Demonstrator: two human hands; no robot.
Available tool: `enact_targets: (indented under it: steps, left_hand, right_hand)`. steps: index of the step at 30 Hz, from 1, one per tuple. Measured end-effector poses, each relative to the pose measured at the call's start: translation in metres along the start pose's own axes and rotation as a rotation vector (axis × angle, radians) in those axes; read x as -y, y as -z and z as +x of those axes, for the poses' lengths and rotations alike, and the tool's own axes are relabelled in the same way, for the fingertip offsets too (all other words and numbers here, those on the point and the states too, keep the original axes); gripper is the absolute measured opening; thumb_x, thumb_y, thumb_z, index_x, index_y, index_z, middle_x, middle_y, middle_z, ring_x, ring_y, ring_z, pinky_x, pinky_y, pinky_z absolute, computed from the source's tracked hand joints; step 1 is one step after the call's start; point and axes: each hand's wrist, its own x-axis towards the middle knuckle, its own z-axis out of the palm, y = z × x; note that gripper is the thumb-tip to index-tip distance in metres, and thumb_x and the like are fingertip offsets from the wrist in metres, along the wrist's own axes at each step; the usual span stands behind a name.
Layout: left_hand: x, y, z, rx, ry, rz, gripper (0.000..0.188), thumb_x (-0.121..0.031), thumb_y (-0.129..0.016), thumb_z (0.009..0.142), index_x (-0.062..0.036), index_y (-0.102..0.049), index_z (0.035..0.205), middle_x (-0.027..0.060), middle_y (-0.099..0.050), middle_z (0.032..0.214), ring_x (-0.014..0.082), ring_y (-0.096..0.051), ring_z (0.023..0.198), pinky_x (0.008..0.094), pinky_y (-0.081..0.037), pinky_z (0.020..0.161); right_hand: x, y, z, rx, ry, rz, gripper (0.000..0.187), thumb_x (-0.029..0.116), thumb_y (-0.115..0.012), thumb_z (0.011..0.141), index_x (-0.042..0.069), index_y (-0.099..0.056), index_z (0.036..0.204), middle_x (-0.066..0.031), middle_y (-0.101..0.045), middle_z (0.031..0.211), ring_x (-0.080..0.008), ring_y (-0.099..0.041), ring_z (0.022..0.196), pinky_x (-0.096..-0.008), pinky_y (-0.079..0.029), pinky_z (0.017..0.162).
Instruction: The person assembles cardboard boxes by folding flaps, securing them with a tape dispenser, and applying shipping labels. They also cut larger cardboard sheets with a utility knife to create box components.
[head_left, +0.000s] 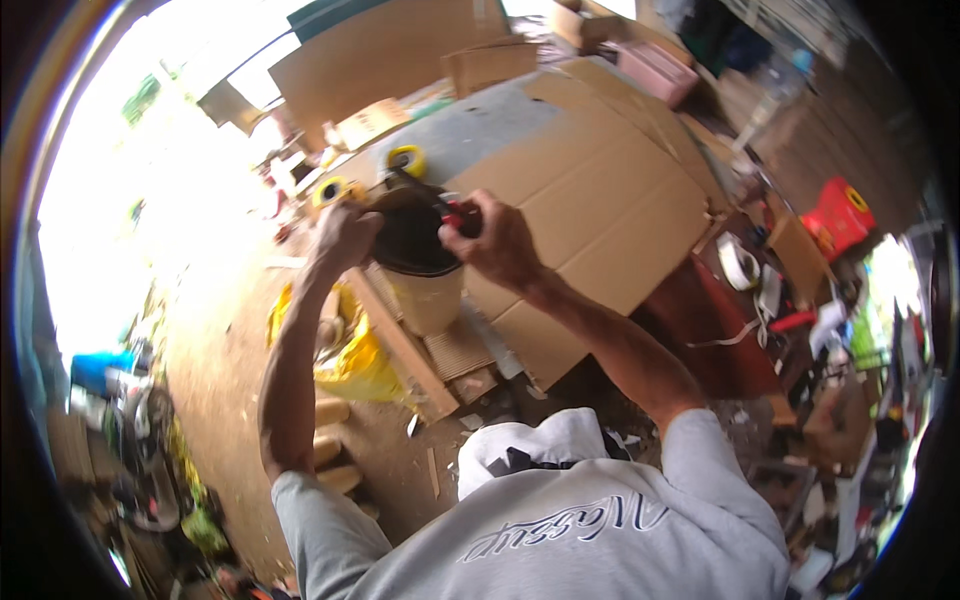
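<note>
Two yellow tape rolls (419, 160) sit behind a cream bucket (428, 300) by the cardboard-covered bench (490, 125) (a yellow bag (365, 372) is on the floor (215, 375)). The left hand (347, 236) grips the bucket's rim; the right hand (492, 240) holds a red-handled tool (453, 215).

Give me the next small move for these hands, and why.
I'd probably lower the red-handled tool in the right hand toward the rim of the beige container: the tool's dark end reaches over the opening, and the left hand grips the rim's left side, which should steady it.
</note>
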Motion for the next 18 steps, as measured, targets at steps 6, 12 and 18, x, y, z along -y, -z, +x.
enact_targets:
  steps: [6, 12, 18]
  left_hand:
    - [0.063, -0.11, 0.049, -0.023, -0.24, -0.64, 0.055, -0.039, -0.067, 0.096, -0.0036, -0.057, 0.136, 0.0095, -0.06, 0.116, 0.0205, -0.062, 0.11, 0.0348, -0.053, 0.095]
    - [0.023, -0.245, 0.054, -0.208, -0.29, 0.077, 0.122, -0.019, -0.086, 0.061, -0.0082, -0.015, 0.159, 0.0264, -0.039, 0.146, 0.0444, -0.039, 0.135, 0.052, -0.034, 0.115]
    - [0.029, -0.342, 0.112, 0.007, -0.133, 0.408, 0.116, -0.024, -0.088, 0.059, -0.005, -0.027, 0.155, 0.0247, -0.046, 0.141, 0.0445, -0.045, 0.13, 0.0553, -0.037, 0.108]
  right_hand:
    - [-0.073, 0.063, 0.046, -0.325, 0.13, -0.28, 0.023, 0.025, -0.073, 0.079, 0.01, -0.071, 0.097, -0.014, -0.07, 0.081, -0.0357, -0.069, 0.076, -0.0442, -0.055, 0.067]
    - [-0.163, 0.138, 0.102, -0.357, -0.085, -0.243, 0.018, 0.023, -0.072, 0.08, 0.007, -0.069, 0.088, -0.0138, -0.067, 0.072, -0.0352, -0.066, 0.067, -0.042, -0.053, 0.061]
    - [-0.309, 0.32, 0.07, -0.599, -0.312, -0.003, 0.033, 0.033, -0.067, 0.085, 0.001, -0.065, 0.081, -0.0115, -0.061, 0.065, -0.0213, -0.058, 0.06, -0.0395, -0.049, 0.059]
